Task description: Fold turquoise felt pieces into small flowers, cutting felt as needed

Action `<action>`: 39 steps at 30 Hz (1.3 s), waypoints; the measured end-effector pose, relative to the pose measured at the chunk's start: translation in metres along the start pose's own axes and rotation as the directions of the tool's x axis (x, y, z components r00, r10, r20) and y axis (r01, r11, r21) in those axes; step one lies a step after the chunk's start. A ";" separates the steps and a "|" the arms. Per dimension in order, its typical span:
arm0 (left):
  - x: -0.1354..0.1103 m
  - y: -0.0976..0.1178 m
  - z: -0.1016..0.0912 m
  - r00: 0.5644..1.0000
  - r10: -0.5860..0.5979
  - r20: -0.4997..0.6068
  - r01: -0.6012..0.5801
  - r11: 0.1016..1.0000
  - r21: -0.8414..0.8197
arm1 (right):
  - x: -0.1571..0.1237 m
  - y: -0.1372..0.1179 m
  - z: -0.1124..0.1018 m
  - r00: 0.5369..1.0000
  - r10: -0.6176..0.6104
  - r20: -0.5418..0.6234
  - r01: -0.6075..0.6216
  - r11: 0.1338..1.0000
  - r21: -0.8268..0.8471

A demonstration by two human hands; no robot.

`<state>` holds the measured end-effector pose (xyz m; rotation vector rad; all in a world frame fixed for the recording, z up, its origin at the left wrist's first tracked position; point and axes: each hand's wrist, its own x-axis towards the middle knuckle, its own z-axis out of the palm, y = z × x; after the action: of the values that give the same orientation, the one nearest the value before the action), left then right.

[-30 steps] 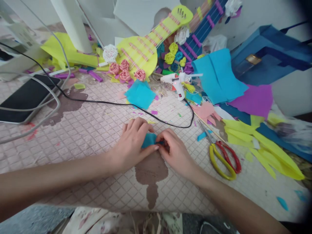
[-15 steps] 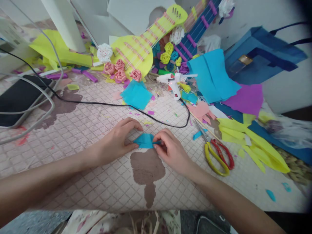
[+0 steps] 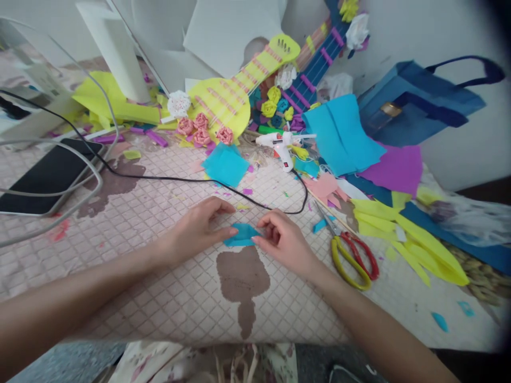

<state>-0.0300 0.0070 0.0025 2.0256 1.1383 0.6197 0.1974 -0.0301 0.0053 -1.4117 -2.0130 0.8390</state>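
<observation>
A small folded piece of blue crepe paper [image 3: 242, 235] lies low over the quilted tabletop between my hands. My left hand [image 3: 205, 223] has its thumb on the paper's left end, with the index finger arched above it. At the right end, my right hand [image 3: 281, 236] grips the edge with its thumb and curled fingers. Beyond the hands lies a stack of blue paper squares [image 3: 227, 165]. Scissors [image 3: 351, 252] with red and yellow handles rest to the right of my right hand.
A white glue gun [image 3: 281, 146] lies farther back, its black cord [image 3: 179, 180] crossing the table. Behind are a yellow paper guitar [image 3: 227, 101], a blue guitar [image 3: 319, 64] and pink paper roses [image 3: 202, 129]. A phone [image 3: 50, 175] lies left, a blue bag [image 3: 415, 103] right.
My right fingers have loosened and shifted along the paper's right edge. The left thumb reaches farther onto the paper. The whole view has tilted slightly upward.
</observation>
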 end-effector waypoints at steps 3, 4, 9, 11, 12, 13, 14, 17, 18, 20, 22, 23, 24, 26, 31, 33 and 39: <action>-0.003 0.005 0.012 0.995 0.091 -0.048 -0.084 0.987 0.139 | 0.001 0.001 0.000 1.000 0.012 0.028 -0.011 1.000 -0.027; -0.004 0.006 0.014 0.994 0.097 -0.054 -0.086 0.981 0.175 | 0.002 0.001 0.000 0.999 0.009 0.033 -0.008 1.000 -0.028; -0.002 0.010 0.015 0.995 0.098 -0.030 -0.090 0.977 0.195 | 0.002 0.002 -0.001 0.999 -0.011 0.043 0.011 1.000 -0.005; 0.000 0.010 0.013 0.996 0.091 -0.020 -0.086 0.979 0.188 | 0.003 0.001 -0.002 1.000 0.001 0.026 -0.002 1.000 0.009; 0.001 0.009 0.013 0.996 0.087 -0.012 -0.084 0.979 0.187 | 0.003 0.001 -0.003 1.000 0.009 0.012 -0.010 1.000 0.012; 0.001 0.009 0.012 0.996 0.084 -0.002 -0.082 0.979 0.188 | 0.003 0.001 -0.003 1.000 0.017 -0.005 -0.017 1.000 0.011; 0.002 0.009 0.012 0.997 0.081 0.007 -0.081 0.979 0.189 | 0.003 0.001 -0.004 1.000 0.022 -0.020 -0.022 1.000 0.004; 0.002 0.009 0.011 0.996 0.088 0.025 -0.091 0.983 0.160 | 0.002 0.002 -0.004 0.999 0.024 -0.039 -0.025 0.999 -0.032; 0.002 0.009 0.010 0.996 0.087 0.026 -0.089 0.988 0.129 | 0.002 0.003 -0.004 0.999 0.023 -0.036 -0.024 0.999 -0.046; 0.002 0.008 0.009 0.997 0.069 0.018 -0.070 0.996 0.056 | 0.001 0.004 -0.006 0.999 0.026 -0.021 -0.027 0.998 -0.063; 0.002 0.007 0.008 0.999 0.040 0.005 -0.040 0.999 0.020 | 0.000 0.004 -0.009 0.999 0.041 -0.007 -0.041 0.997 -0.067; 0.002 0.007 0.007 0.999 0.033 0.004 -0.034 0.999 0.026 | 0.000 0.005 -0.011 0.999 0.046 0.000 -0.046 0.997 -0.064; 0.003 0.006 0.007 0.999 0.038 0.009 -0.038 0.998 0.042 | -0.001 0.005 -0.012 0.999 0.047 0.008 -0.047 0.997 -0.060; 0.004 0.006 0.006 0.997 0.075 0.034 -0.078 0.994 0.082 | -0.001 0.005 -0.015 0.999 0.032 0.024 -0.031 0.998 -0.052; 0.008 0.010 0.006 0.990 0.134 0.044 -0.139 0.980 0.142 | -0.003 0.005 -0.015 0.999 -0.014 0.036 0.016 0.998 -0.064; 0.009 0.012 0.007 0.990 0.139 0.027 -0.142 0.979 0.149 | -0.005 0.003 -0.012 0.999 -0.016 0.049 0.020 0.997 -0.077; 0.007 0.016 0.008 0.997 0.080 0.004 -0.080 0.991 0.106 | -0.004 0.000 -0.005 0.998 0.002 0.070 0.005 0.994 -0.107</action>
<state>-0.0127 0.0045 0.0098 2.1706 1.1157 0.6112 0.2023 -0.0331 0.0089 -1.4574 -2.1403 0.8010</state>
